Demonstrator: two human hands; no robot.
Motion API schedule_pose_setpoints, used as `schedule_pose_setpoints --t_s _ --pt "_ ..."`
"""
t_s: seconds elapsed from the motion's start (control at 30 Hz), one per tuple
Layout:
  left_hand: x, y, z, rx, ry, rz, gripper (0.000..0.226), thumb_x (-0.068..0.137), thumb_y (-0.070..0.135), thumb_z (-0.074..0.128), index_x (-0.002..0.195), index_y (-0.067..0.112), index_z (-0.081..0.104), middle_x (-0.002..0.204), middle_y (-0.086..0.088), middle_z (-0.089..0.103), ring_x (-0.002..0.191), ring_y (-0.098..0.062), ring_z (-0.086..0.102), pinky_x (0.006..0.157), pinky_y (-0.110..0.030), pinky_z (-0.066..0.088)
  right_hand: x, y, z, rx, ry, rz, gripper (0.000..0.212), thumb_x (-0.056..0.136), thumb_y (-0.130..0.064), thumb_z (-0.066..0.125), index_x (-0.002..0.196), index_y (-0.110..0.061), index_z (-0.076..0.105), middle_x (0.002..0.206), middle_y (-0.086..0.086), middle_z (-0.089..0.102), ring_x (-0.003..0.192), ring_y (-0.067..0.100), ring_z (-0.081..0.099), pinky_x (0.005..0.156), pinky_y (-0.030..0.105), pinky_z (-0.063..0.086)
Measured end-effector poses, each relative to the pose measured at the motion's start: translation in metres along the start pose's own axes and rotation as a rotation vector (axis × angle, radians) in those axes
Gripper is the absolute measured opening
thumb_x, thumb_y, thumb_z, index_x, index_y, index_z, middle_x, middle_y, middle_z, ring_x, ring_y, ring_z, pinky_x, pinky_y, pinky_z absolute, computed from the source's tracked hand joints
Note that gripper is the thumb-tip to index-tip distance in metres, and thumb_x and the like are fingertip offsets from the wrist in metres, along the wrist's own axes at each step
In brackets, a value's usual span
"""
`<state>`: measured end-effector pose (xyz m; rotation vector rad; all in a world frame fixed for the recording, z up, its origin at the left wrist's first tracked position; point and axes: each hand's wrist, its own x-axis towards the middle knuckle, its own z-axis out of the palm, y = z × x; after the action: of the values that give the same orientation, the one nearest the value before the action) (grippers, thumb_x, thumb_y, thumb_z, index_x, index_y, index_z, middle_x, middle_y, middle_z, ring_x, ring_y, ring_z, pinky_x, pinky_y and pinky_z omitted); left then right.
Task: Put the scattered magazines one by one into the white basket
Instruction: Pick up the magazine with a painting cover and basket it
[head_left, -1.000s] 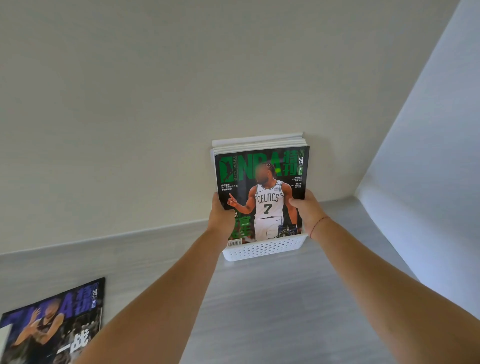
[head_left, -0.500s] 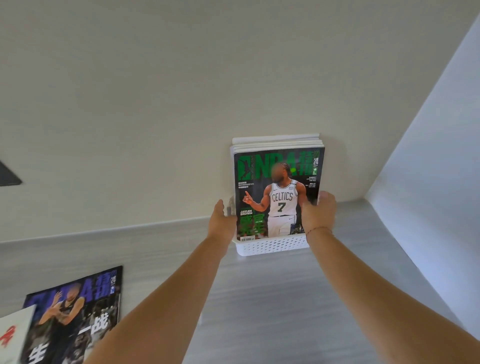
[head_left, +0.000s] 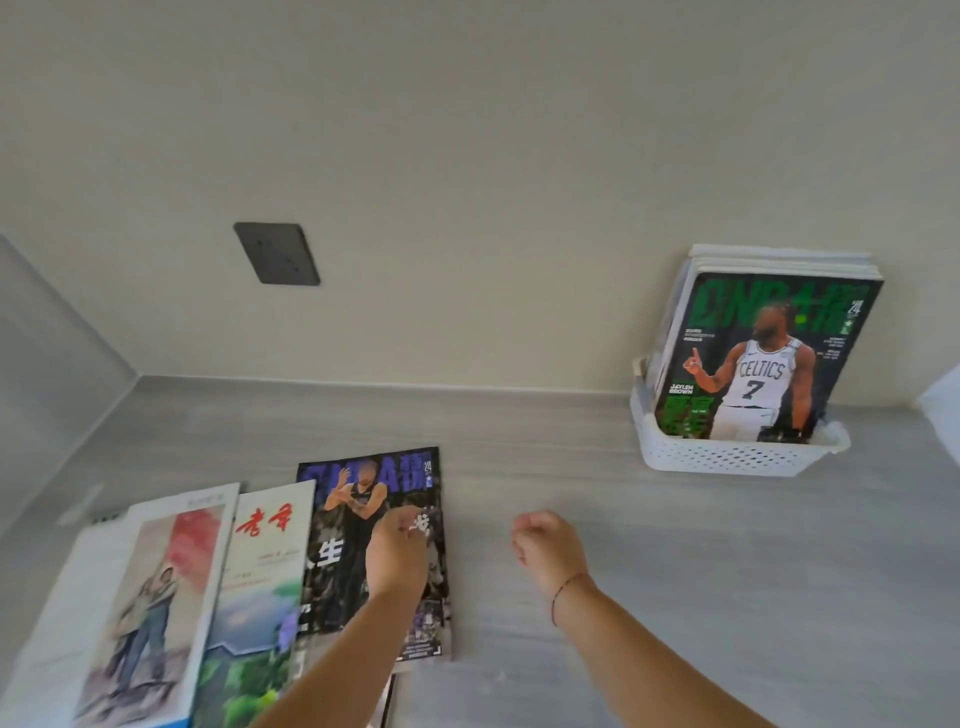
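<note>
The white basket (head_left: 727, 460) stands at the back right against the wall, with several magazines upright in it; a green basketball magazine (head_left: 763, 358) is in front. On the grey counter at lower left lie scattered magazines: a purple basketball magazine (head_left: 353, 519), a white one with red characters (head_left: 260, 571) and a pale one with a painted figure (head_left: 150, 597). My left hand (head_left: 400, 551) reaches over the purple magazine, fingers extended onto its cover. My right hand (head_left: 545, 545) hovers beside that magazine, loosely curled and holding nothing.
A dark wall plate (head_left: 277, 253) is set in the beige wall. The grey counter (head_left: 571, 467) runs between side walls at left and right. Another magazine edge (head_left: 389, 701) peeks out under my left forearm.
Both hands let go of the green magazine, which now stands in the basket. They have moved left and down to the scattered magazines, and my view swung left with them.
</note>
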<state>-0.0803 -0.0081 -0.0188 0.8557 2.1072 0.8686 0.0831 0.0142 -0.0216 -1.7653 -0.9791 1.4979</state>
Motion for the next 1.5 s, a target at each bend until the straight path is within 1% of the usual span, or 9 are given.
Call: schedule_pose_setpoints --t_s 0.3,0.43,0.5,0.7,0.9,1.07,1.2,1.3,1.5 --pt "0.038 -0.107 -0.161 0.197 0.185 -0.038 0.039 0.085 0.001 0.051 0.123 0.007 0.058 0.131 -0.02 0.053 0.113 -0.036 0.054 0.095 -0.042 0.046 -0.069 0.007 0.169 -0.074 -0.167 -0.012 0.019 0.085 -0.004 0.05 0.098 -0.01 0.062 0.099 0.008 0.064 0.098 0.024 0.062 0.093 0.04 0.052" --pt "0.054 -0.144 -0.21 0.298 0.238 -0.095 0.037 0.087 0.009 0.049 0.123 0.01 0.059 0.127 -0.021 0.054 0.114 -0.039 0.05 0.098 -0.046 0.044 -0.094 0.006 0.231 -0.095 -0.292 -0.012 0.025 0.085 -0.002 0.047 0.106 -0.002 0.062 0.086 0.009 0.06 0.068 0.016 0.055 0.064 0.029 0.047" --pt "0.059 -0.159 -0.227 0.311 0.271 -0.134 0.039 0.088 0.013 0.051 0.126 0.013 0.056 0.13 -0.018 0.051 0.115 -0.039 0.048 0.099 -0.046 0.042 -0.101 0.005 0.255 -0.105 -0.339 0.005 0.028 0.086 -0.002 0.049 0.112 -0.006 0.058 0.096 0.004 0.058 0.077 0.012 0.055 0.061 0.018 0.044" --pt "0.072 -0.196 -0.27 0.314 0.257 -0.263 0.046 0.088 0.027 0.052 0.132 0.015 0.045 0.14 -0.013 0.042 0.126 -0.035 0.039 0.106 -0.045 0.033 -0.119 0.008 0.315 -0.21 -0.367 0.064 0.033 0.083 -0.007 0.055 0.116 -0.01 0.052 0.107 0.008 0.057 0.097 0.021 0.056 0.086 0.034 0.049" --pt "0.075 -0.213 -0.296 0.304 0.244 -0.402 0.064 0.075 0.023 0.064 0.131 0.009 0.037 0.137 -0.014 0.038 0.122 -0.033 0.036 0.103 -0.046 0.03 -0.125 0.007 0.335 -0.122 -0.38 0.151 0.012 0.083 -0.002 0.048 0.081 -0.013 0.05 0.081 0.008 0.047 0.078 0.021 0.048 0.077 0.038 0.046" --pt "0.093 -0.224 -0.32 0.247 0.259 -0.46 0.05 0.084 0.028 0.06 0.127 0.005 0.046 0.128 -0.022 0.048 0.116 -0.039 0.044 0.097 -0.046 0.039 -0.119 0.012 0.338 -0.071 -0.371 0.203 0.012 0.088 -0.004 0.046 0.088 -0.012 0.055 0.082 0.009 0.05 0.073 0.018 0.049 0.064 0.027 0.041" --pt "0.102 -0.231 -0.331 0.049 0.185 -0.421 0.029 0.087 0.015 0.056 0.11 -0.001 0.063 0.102 -0.02 0.064 0.092 -0.038 0.058 0.079 -0.039 0.048 -0.115 0.016 0.341 -0.156 -0.402 0.146 0.029 0.092 -0.002 0.048 0.118 -0.008 0.058 0.107 0.013 0.064 0.097 0.027 0.061 0.089 0.041 0.053" --pt "0.099 -0.228 -0.325 0.002 0.125 -0.375 0.024 0.088 0.013 0.052 0.104 0.007 0.068 0.089 -0.011 0.064 0.078 -0.029 0.058 0.069 -0.035 0.042 -0.115 0.017 0.333 -0.199 -0.401 0.025 0.035 0.091 0.001 0.05 0.125 -0.008 0.054 0.11 0.006 0.065 0.096 0.019 0.06 0.083 0.027 0.053" --pt "0.098 -0.201 -0.305 0.067 0.108 -0.307 0.03 0.088 0.02 0.056 0.116 0.011 0.063 0.108 -0.015 0.063 0.096 -0.035 0.059 0.084 -0.041 0.051 -0.106 0.005 0.291 -0.09 -0.4 -0.109 0.04 0.09 0.004 0.051 0.125 -0.013 0.057 0.104 0.0 0.066 0.089 0.01 0.062 0.071 0.013 0.049"
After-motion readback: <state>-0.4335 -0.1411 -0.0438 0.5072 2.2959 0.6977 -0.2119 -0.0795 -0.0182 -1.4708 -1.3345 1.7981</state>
